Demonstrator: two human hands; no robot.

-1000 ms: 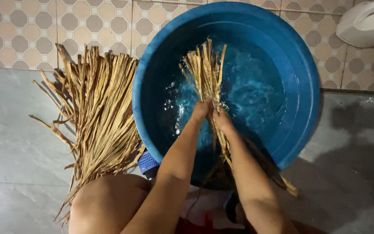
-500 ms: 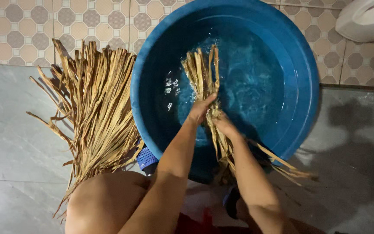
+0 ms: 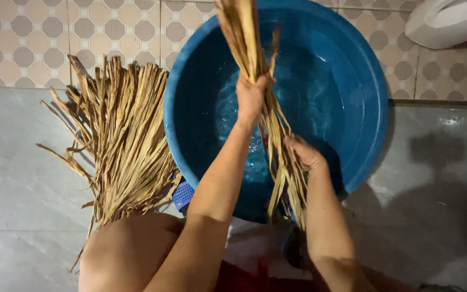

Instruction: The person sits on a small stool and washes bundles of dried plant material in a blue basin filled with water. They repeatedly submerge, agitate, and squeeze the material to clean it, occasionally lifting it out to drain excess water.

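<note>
Grey floor tiles (image 3: 22,184), patterned beige wall tiles (image 3: 28,32)

A large blue basin (image 3: 363,81) of water fills the upper centre of the frame; its right half is open water, free to reach into. A bundle of straw strips (image 3: 255,59) runs down the basin's middle, gripped by the left hand (image 3: 252,97) above and the right hand (image 3: 304,154) lower, blocking that line. A heap of straw (image 3: 122,140) covers the floor just left of the basin. Grey floor tiles (image 3: 17,184) lie open at far left and lower right. A white fixture (image 3: 449,21) occupies the upper right corner.
</note>
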